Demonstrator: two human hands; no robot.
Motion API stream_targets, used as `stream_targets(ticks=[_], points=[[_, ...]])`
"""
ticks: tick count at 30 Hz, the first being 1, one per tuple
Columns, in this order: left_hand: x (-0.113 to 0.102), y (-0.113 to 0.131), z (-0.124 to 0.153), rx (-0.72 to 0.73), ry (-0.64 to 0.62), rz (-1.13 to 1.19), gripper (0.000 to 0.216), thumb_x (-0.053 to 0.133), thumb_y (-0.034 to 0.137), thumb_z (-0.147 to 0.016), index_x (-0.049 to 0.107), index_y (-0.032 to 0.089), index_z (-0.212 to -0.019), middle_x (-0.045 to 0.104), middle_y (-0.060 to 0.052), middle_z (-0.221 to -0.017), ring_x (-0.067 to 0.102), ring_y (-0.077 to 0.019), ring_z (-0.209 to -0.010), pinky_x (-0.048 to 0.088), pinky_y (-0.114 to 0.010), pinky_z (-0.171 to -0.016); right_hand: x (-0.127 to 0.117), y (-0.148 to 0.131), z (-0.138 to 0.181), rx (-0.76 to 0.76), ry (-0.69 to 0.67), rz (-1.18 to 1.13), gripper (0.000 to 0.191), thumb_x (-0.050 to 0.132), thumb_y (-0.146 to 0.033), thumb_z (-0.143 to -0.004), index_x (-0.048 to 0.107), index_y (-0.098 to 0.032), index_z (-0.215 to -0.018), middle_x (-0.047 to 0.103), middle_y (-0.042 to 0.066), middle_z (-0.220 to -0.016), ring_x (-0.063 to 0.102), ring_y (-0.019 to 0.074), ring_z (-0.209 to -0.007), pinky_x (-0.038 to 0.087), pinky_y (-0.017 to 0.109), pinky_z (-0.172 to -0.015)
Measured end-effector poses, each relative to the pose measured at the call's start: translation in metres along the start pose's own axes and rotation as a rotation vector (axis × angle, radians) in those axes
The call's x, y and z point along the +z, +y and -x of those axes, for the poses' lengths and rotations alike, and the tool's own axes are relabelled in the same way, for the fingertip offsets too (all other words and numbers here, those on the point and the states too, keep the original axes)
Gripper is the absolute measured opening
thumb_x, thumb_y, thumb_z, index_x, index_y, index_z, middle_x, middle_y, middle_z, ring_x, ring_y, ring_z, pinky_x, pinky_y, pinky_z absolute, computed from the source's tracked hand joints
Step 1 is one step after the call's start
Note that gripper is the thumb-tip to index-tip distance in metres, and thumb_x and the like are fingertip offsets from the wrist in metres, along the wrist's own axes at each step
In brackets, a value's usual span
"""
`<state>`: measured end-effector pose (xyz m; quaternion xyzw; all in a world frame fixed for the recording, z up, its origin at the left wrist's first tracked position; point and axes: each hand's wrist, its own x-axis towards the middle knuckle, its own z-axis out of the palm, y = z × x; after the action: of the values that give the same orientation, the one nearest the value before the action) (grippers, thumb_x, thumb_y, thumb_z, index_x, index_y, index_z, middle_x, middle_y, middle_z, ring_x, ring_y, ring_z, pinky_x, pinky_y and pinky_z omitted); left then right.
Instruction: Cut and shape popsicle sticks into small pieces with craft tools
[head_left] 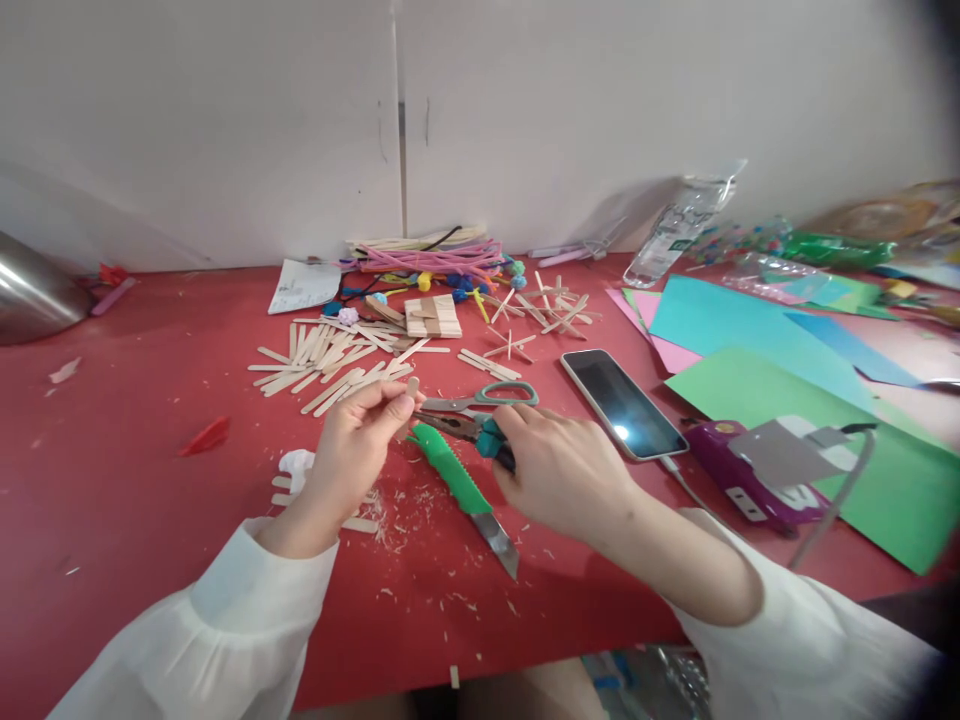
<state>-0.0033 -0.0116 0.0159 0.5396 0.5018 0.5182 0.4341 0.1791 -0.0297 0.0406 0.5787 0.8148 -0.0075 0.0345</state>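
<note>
My left hand (360, 440) pinches a wooden craft stick (413, 386), whose rounded tip shows above the thumb. In my right hand (559, 460) is a pair of pliers (450, 425) with teal and black handles. The pliers' jaws reach to the fingers of my left hand; whether they grip the stick I cannot tell. Just behind the pliers lie grey-handled scissors (508, 394). Below them rests a green utility knife (454, 470) with its blade out, among wood shavings. More sticks and a crumpled white tissue (297, 468) lie partly behind my left wrist.
Loose craft sticks (322, 355) spread behind my left hand, near a bundled stack (433, 316) and pink pipe cleaners (427, 257). Crossed stick pieces (555, 305) stand further right. A phone (624, 402), purple power strip (757, 480), coloured paper (757, 340) and plastic bottle (682, 225) occupy the right.
</note>
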Motion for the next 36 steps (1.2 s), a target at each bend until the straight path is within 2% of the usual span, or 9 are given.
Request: stream_targets(ticks=[6,12,18,21,23,25,28,31,36], points=[[-0.006,-0.011,-0.007,0.027,0.088,0.067,0.016,0.068,0.033,-0.072,0.069,0.017,-0.076,0.071,-0.002,-0.081,0.063,-0.0163,-0.076,0.051,-0.030,-0.077,0.008,-0.001,-0.011,-0.040,0.107,-0.002,0.023,0.044,-0.025,-0.081,0.057,-0.014,-0.096,0.068,0.014,-0.090,0.064,0.0273,-0.081,0.030,0.030,-0.055],[-0.006,-0.011,-0.007,0.035,0.070,0.026,0.018,0.068,0.034,-0.072,0.071,0.017,-0.078,0.069,-0.001,-0.076,0.057,-0.0116,-0.059,0.051,-0.029,-0.068,0.018,0.003,-0.012,-0.055,0.256,0.030,0.017,0.050,-0.021,-0.075,0.058,-0.015,-0.088,0.067,0.011,-0.086,0.063,0.0260,-0.078,0.034,0.031,-0.059],[-0.007,-0.008,-0.007,0.047,0.076,-0.072,0.019,0.066,0.035,-0.074,0.070,0.017,-0.077,0.067,-0.001,-0.071,0.058,-0.0127,-0.059,0.050,-0.026,-0.061,0.025,0.002,-0.006,-0.083,0.486,0.121,0.011,0.052,-0.020,-0.072,0.060,-0.017,-0.079,0.064,0.007,-0.072,0.061,0.0237,-0.068,0.033,0.030,-0.058],[-0.007,-0.006,-0.006,0.051,0.065,-0.090,0.018,0.065,0.034,-0.074,0.069,0.017,-0.075,0.065,0.001,-0.066,0.058,-0.0131,-0.059,0.050,-0.026,-0.061,0.026,0.001,-0.004,-0.088,0.548,0.144,0.010,0.052,-0.019,-0.072,0.060,-0.017,-0.078,0.063,0.007,-0.070,0.060,0.0235,-0.066,0.033,0.030,-0.058],[-0.007,-0.003,-0.006,0.056,0.067,-0.101,0.016,0.064,0.033,-0.074,0.069,0.018,-0.075,0.063,0.002,-0.060,0.058,-0.0135,-0.059,0.049,-0.026,-0.062,0.026,0.001,-0.005,-0.083,0.530,0.126,0.012,0.053,-0.020,-0.073,0.061,-0.016,-0.081,0.064,0.008,-0.072,0.060,0.0242,-0.069,0.033,0.030,-0.059],[-0.007,-0.001,-0.005,0.060,0.072,-0.125,0.015,0.063,0.032,-0.074,0.068,0.018,-0.074,0.061,0.003,-0.056,0.058,-0.0139,-0.059,0.049,-0.026,-0.063,0.026,0.001,-0.006,-0.068,0.455,0.058,0.015,0.053,-0.021,-0.074,0.060,-0.016,-0.085,0.065,0.009,-0.076,0.061,0.0249,-0.072,0.033,0.030,-0.059],[-0.007,0.001,-0.005,0.049,0.056,-0.160,0.018,0.062,0.034,-0.074,0.068,0.017,-0.073,0.063,0.001,-0.059,0.059,-0.0141,-0.060,0.048,-0.026,-0.060,0.024,0.001,-0.009,-0.042,0.244,-0.141,0.014,0.052,-0.024,-0.075,0.058,-0.017,-0.085,0.065,0.007,-0.079,0.060,0.0221,-0.070,0.031,0.028,-0.055],[-0.009,0.001,-0.006,0.006,-0.010,-0.135,0.023,0.060,0.037,-0.075,0.069,0.016,-0.076,0.066,-0.002,-0.066,0.056,-0.0122,-0.054,0.046,-0.024,-0.054,0.020,0.003,-0.009,-0.014,0.056,-0.341,0.009,0.051,-0.028,-0.077,0.054,-0.020,-0.076,0.062,0.001,-0.069,0.053,0.0160,-0.058,0.027,0.025,-0.050],[-0.013,0.006,-0.007,0.023,-0.140,-0.142,0.020,0.060,0.029,-0.075,0.068,0.017,-0.087,0.063,0.001,-0.062,0.054,-0.0117,-0.055,0.046,-0.024,-0.056,0.013,0.008,-0.009,0.040,-0.029,-0.514,0.005,0.052,-0.024,-0.074,0.054,-0.021,-0.077,0.054,-0.003,-0.062,0.043,0.0121,-0.051,0.026,0.024,-0.049]])
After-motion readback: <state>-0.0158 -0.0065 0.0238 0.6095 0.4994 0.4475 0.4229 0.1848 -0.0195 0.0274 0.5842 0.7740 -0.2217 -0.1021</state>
